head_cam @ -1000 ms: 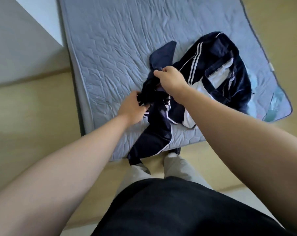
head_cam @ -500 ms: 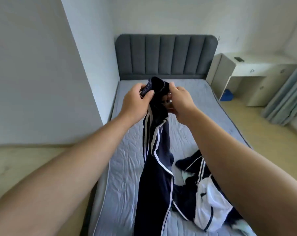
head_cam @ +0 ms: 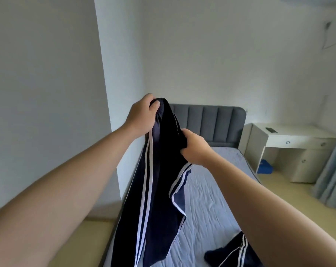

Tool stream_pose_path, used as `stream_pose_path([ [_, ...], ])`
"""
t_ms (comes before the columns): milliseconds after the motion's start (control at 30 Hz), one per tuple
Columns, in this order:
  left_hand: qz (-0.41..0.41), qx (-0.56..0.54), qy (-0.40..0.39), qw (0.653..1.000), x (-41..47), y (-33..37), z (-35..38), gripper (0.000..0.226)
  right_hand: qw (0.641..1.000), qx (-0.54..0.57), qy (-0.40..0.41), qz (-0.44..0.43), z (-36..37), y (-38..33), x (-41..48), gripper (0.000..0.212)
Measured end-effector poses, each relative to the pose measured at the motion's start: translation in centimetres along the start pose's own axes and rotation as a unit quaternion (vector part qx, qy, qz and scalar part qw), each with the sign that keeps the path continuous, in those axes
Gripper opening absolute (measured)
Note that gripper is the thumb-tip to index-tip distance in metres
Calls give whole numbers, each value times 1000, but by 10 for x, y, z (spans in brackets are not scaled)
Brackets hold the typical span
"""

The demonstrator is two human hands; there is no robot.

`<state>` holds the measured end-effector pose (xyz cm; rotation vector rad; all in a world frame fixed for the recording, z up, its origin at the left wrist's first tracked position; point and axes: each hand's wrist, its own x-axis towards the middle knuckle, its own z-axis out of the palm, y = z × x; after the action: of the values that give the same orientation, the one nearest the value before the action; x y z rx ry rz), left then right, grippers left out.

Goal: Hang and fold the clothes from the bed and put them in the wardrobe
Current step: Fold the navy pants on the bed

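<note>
**Trousers held up over the bed, both hands on the waistband**

1. A plain white wall [head_cam: 47,93] stands to the left of the left hand [head_cam: 141,116]. One projecting corner of it lies just behind that hand.
2. The left hand is raised on an extended arm. Its fingers are curled over the top edge of the trousers [head_cam: 155,189] and clamp the waistband, and the thumb shows on the near side of the cloth.
3. The trousers are dark navy with white side stripes. The waistband runs from the left hand down to the right hand [head_cam: 196,149]. The legs hang straight down below both hands and leave the frame at the bottom.
4. The right hand sits lower than the left hand and to its right. Its fingers are curled round a bunched part of the waistband and grip it.
5. The bed [head_cam: 207,199] lies below and beyond both hands and has a wrinkled grey-blue cover. A grey padded headboard [head_cam: 209,124] stands behind the right hand against the far wall.
6. A second navy garment [head_cam: 230,251] with white stripes lies on the bed under the right forearm, which partly hides it. Bare cover shows between it and the hanging legs.
7. A white desk [head_cam: 298,139] stands to the right of the right hand, beside the bed. A small dark item [head_cam: 271,129] lies on its top.
8. A grey-blue curtain [head_cam: 333,180] hangs at the far right.
</note>
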<state>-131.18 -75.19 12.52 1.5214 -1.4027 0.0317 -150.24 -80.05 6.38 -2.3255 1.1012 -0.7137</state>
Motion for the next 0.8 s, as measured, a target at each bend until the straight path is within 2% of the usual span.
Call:
stream_pose_path([
  [67,24,41,-6,999,8,-9,-18,17,999,-38,36,5,-11,7,6,38],
  [167,46,120,-41,991,20,-23,-43,14,992,-81,85,43,-30,9,17,22],
  [267,53,160,-56,984,27,-36,-59,12,982,-133,134,10,-44,1,27,19],
  [400,58,170,-84,980,29,-51,-76,24,981,-114,143,-66,-63,-9,37,18],
  [500,39,218,-97,970,29,-60,-85,20,985,-84,113,-102,-73,-14,39,11],
  [600,-6,276,-52,960,25,-66,-84,18,992,-37,52,-112,-75,-23,38,15],
  [667,2,340,-26,940,20,-64,-76,16,993,18,39,-109,-70,-32,39,17],
  [733,24,402,0,915,13,-56,-63,14,990,109,49,-74,-66,-40,42,18],
  [767,24,392,19,919,9,-51,-57,16,986,153,52,-47,-65,-45,44,19],
  [800,13,346,29,938,4,-43,-51,18,980,193,50,-19,-62,-49,44,21],
])
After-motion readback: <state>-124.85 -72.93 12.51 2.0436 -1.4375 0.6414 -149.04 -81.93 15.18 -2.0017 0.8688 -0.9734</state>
